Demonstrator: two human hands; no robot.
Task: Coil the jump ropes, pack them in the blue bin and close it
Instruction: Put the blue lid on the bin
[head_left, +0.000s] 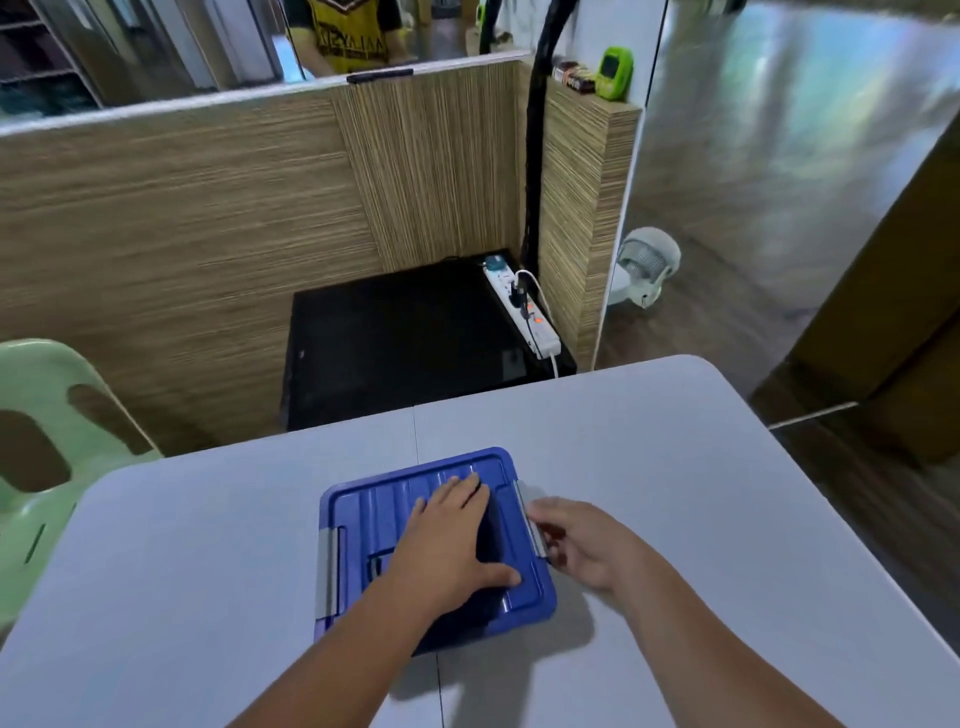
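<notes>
The left hand (452, 540) lies flat on top of the blue bin (524, 597). Its fingers are straight and close together, its thumb sticks out to the side, and it holds nothing. The right hand (576, 545) is at the bin's right side. Its fingers are bent and they pinch the grey clip (530, 514) there, with the thumb on top.

The blue lid (374, 514) is on the bin. Another grey clip (328, 571) sits on the left side. The bin stands in the middle of a pale grey table (675, 467), close to the person.

To the left of the table is a light green plastic chair (31, 395). Past the table is a black box (400, 338) with a white power strip (524, 312) on its right edge, and two little red lights glow on the strip. Behind it is a striped wood wall (182, 234). A white fan (644, 265) stands on the floor to the right. A green gadget (615, 73) sits up on the wall's ledge. Far back stands a person in a yellow shirt (348, 36).
</notes>
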